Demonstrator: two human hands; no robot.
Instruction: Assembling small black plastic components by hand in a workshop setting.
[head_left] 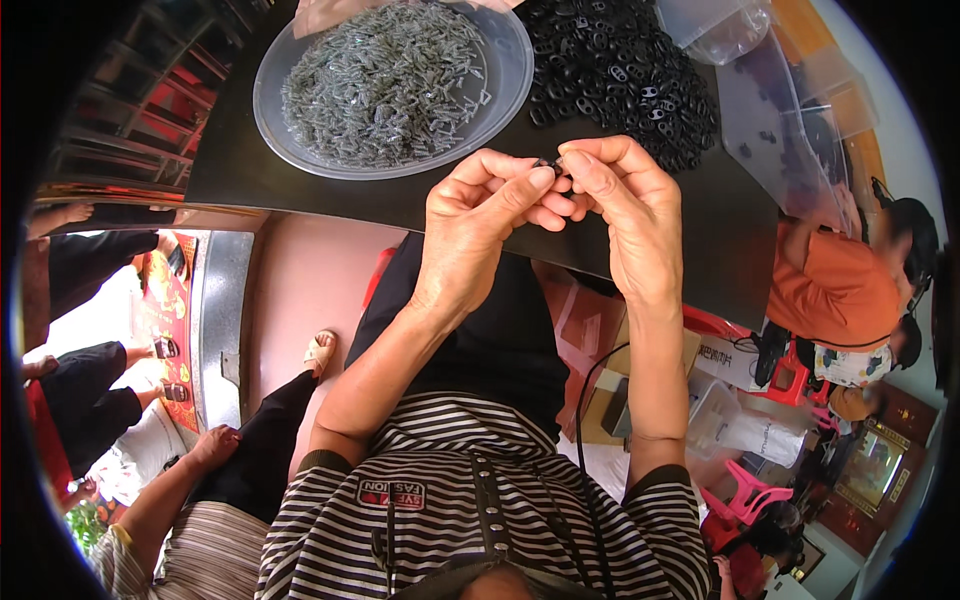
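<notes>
Both my hands meet over the near edge of the dark table [730, 235]. My left hand [480, 210] is closed, its thumb and fingers pinching a small black plastic piece [545, 163]. Close against it, my right hand [635, 205] is closed too, thumb and forefinger pressed together at the piece. Whatever lies between those right fingertips is too small to make out. Beyond my hands, a heap of small clear plastic pieces [380, 85] fills a round translucent tray [507, 60]. To its right spreads a pile of small black oval pieces with holes [620, 80].
Clear plastic containers [775, 120] stand at the table's right end. A person in orange [835, 285] sits to the right, near a red stool [790, 370]. Another person in a striped top [215, 540] is at my lower left. A black cable [580, 400] hangs beside me.
</notes>
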